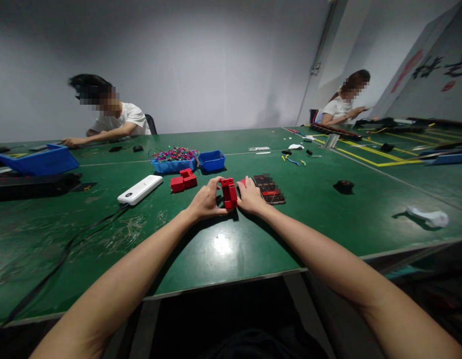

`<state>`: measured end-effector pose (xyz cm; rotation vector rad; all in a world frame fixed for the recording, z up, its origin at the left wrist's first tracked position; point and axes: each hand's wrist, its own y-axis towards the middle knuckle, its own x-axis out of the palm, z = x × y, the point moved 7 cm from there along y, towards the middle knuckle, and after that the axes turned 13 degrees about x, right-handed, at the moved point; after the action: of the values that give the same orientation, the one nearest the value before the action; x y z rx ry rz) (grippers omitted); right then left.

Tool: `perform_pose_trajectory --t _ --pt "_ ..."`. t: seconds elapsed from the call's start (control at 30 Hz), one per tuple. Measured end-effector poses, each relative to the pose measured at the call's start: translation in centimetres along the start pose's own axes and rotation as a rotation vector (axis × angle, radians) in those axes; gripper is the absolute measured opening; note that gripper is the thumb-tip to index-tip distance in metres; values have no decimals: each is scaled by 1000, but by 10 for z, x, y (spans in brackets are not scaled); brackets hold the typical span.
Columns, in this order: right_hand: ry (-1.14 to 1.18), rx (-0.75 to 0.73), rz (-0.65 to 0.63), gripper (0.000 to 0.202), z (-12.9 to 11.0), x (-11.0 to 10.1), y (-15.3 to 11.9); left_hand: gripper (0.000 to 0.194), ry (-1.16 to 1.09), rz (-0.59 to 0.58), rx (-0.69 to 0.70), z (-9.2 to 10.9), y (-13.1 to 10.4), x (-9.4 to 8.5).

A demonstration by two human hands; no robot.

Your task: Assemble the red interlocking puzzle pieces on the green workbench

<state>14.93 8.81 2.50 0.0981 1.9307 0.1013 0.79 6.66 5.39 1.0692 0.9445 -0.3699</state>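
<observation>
Near the front middle of the table, my left hand (208, 199) is closed around the left side of a red plastic block (230, 193) with notches and hollows, fingers at its top and thumb low. My right hand (250, 196) is just to the right, its thumb side close against that block. Its fingers are bent over a second red piece (241, 183), mostly hidden behind them. Two joined or touching red blocks (183, 181) lie to the left, beyond my left hand. A phone (268, 189) with a timer on its screen lies beside my right hand.
A blue bin (174, 165) full of coloured wires stands beside a smaller blue bin (212, 160). A white power bank (141, 190) with a black cable lies left. Small tools (293, 160), a black object (343, 187) and a white object (428, 217) lie right. Two people sit across the table.
</observation>
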Motion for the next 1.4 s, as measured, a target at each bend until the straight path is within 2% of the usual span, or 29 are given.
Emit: perform_pose_trajectory --t 0.07,0.2,0.4,0.57,0.67,0.73,0.9,0.93,1.1,1.2,1.4 --pt "-16 8 34 59 1 -1 1 93 5 4 1 0 0 0" --pt "-50 -67 78 41 -3 -5 0 92 8 -6 -31 0 1 0" --pt "56 -185 90 25 -8 -10 0 91 26 -12 -75 -2 2 -4" --pt "224 -131 193 23 -3 -16 2 90 73 -19 -126 -10 -1 -8" --pt "394 -96 279 16 1 -24 2 90 85 -15 -158 -15 -3 -10" --pt "534 -75 307 19 4 -28 1 90 80 -15 -163 -17 -4 -11" --pt "731 -13 253 51 9 -26 5 89 48 -1 -170 -18 -5 -12" --pt "745 -2 235 51 10 -25 7 89 43 3 -168 -18 -5 -12" --pt "903 48 87 26 12 -12 16 91 22 10 -151 -20 -6 -9" --pt "1035 78 44 29 14 -8 18 90 10 19 -147 -19 -5 -8" --pt "1185 48 -30 32 7 -7 13 88 -16 28 -155 -17 -6 -7"
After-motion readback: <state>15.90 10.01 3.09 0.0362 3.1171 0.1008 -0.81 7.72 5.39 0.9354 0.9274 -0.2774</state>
